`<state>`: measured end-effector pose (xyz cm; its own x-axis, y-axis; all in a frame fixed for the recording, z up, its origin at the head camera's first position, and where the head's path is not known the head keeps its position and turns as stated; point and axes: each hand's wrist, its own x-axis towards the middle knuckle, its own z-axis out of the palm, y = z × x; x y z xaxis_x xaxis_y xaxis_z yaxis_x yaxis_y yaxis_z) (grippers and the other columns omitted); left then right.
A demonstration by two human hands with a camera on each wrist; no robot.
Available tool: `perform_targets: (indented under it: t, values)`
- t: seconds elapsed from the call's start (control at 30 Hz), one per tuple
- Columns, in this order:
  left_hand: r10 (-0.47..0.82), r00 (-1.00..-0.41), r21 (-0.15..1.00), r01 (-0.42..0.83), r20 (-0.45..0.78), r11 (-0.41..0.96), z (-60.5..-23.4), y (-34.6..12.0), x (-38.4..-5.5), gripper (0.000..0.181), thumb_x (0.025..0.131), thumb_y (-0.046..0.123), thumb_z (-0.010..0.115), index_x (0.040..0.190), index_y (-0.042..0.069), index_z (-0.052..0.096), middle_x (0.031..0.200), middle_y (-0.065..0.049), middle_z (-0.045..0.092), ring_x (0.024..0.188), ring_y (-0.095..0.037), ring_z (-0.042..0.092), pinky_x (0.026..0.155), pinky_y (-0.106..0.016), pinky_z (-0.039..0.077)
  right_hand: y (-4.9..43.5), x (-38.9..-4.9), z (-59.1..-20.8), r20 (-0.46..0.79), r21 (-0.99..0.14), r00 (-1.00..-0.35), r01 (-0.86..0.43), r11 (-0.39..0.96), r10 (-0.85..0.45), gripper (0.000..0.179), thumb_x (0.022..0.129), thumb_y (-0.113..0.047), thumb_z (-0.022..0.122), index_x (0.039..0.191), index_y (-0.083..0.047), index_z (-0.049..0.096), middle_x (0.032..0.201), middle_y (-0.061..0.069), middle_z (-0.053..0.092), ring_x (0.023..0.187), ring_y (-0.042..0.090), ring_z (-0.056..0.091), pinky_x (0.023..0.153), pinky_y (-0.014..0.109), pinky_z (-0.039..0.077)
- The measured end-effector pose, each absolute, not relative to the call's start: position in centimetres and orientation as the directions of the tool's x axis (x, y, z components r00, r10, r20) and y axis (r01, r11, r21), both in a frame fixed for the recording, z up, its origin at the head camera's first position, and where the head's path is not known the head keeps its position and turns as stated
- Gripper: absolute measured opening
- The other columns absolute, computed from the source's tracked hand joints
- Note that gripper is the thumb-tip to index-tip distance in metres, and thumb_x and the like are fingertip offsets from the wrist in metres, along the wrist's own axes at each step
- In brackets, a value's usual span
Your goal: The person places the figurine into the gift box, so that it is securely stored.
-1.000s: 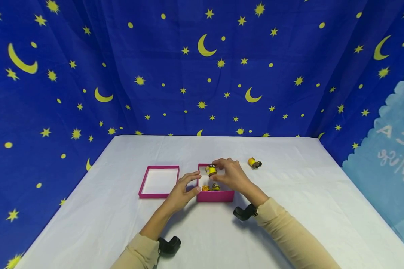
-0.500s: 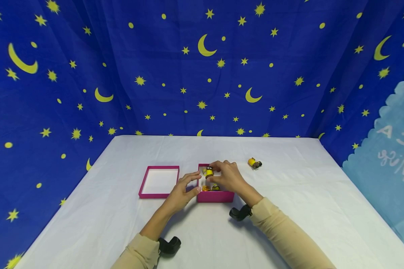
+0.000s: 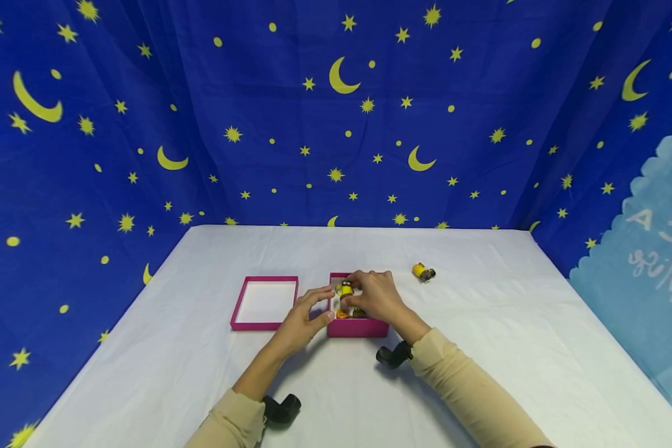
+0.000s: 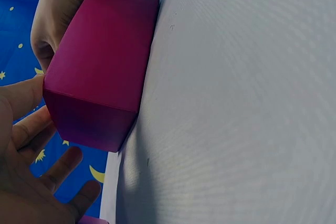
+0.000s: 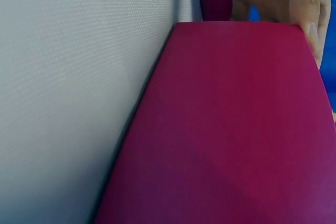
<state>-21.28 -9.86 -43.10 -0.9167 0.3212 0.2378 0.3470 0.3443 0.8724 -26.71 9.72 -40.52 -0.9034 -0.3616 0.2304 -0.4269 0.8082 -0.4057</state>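
Observation:
A deep pink box [image 3: 358, 328] with a white inside stands uncovered on the table. My right hand [image 3: 378, 296] pinches a yellow minion figure [image 3: 346, 289] between thumb and fingers, upright and low within the box opening. Below it lie an orange figure [image 3: 342, 314] and another minion figure [image 3: 359, 313], the latter partly covered by the right hand. My left hand [image 3: 303, 320] rests at the box's left side with fingers spread; in the left wrist view its thumb touches the box [image 4: 105, 51] at an upper corner. From the right wrist view, the box wall [image 5: 226, 119] hides the figures.
To the left lies the pink-rimmed lid [image 3: 264, 326], its white inside facing up. One more minion figure [image 3: 422, 272] lies on its side on the white tablecloth [image 3: 481, 298], right of the box. A blue star-and-moon curtain [image 3: 291, 112] borders the table's back.
My right hand has moved a little left and down with the minion figure, deeper into the box, now covering more of the other minion figure. The left hand stays in place.

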Motion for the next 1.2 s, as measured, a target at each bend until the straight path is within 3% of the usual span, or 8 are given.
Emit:
perform_targets:
  t: [0.3, 0.7, 1.2]
  values:
    - [0.322, -0.918, 0.871, 0.344, 0.233, 0.350, -43.04, -9.74, -21.25, 0.042, 0.091, 0.016, 0.061, 0.132, 0.008, 0.053, 0.146, -0.001, 0.044, 0.141, -0.027, 0.030, 0.115, -0.055, 0.022, 9.35, -26.70, -40.37, 0.209, -0.389, -0.903, -0.429, 0.815, -0.376, 0.047, 0.075, -0.034, 0.078, 0.113, -0.009, 0.065, 0.100, 0.004, 0.074, 0.096, 0.023, 0.066, 0.086, 0.043, 0.036]
    - [0.332, -0.914, 0.872, 0.347, 0.232, 0.346, -42.89, -9.79, -21.22, 0.043, 0.092, 0.018, 0.060, 0.133, 0.007, 0.052, 0.146, -0.002, 0.043, 0.141, -0.027, 0.030, 0.115, -0.054, 0.022, 8.86, -26.87, -40.69, 0.184, -0.286, -0.904, -0.424, 0.859, -0.385, 0.048, 0.073, -0.045, 0.077, 0.109, -0.014, 0.068, 0.097, -0.003, 0.074, 0.091, 0.015, 0.068, 0.088, 0.045, 0.040]
    - [0.342, -0.905, 0.866, 0.369, 0.251, 0.339, -43.17, -9.88, -21.34, 0.043, 0.092, 0.017, 0.060, 0.132, 0.005, 0.053, 0.146, -0.004, 0.044, 0.141, -0.029, 0.030, 0.114, -0.055, 0.025, 8.78, -26.74, -40.63, 0.166, -0.267, -0.907, -0.419, 0.868, -0.387, 0.044, 0.074, -0.044, 0.076, 0.103, -0.012, 0.067, 0.098, -0.001, 0.073, 0.086, 0.018, 0.067, 0.087, 0.045, 0.040]
